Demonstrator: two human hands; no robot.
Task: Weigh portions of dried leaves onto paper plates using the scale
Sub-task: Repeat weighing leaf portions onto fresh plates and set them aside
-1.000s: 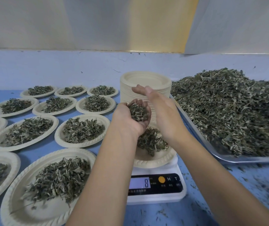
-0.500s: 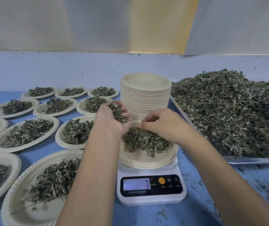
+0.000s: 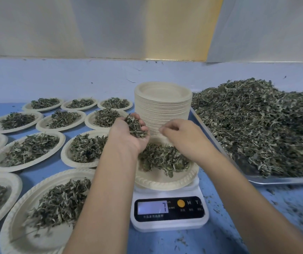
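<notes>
Head view: plate stack (image 3: pixel 162 107) behind scale (image 3: pixel 169 211); heaped tray (image 3: pixel 275 181) right.
Left hand (image 3: pixel 128 138): cupping leaves (image 3: pixel 135 126).
Right hand (image 3: pixel 181 138): curled, grip unclear.

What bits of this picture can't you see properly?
Head view:
- Scale screen: blurred, maybe 7; button labels too small.
- Right hand: motion-blurred, so pinching leaves or empty is unclear.
- Plate on the scale: far part hidden behind left hand and right hand.
- Tray of leaves: cut off by the right edge.
</notes>
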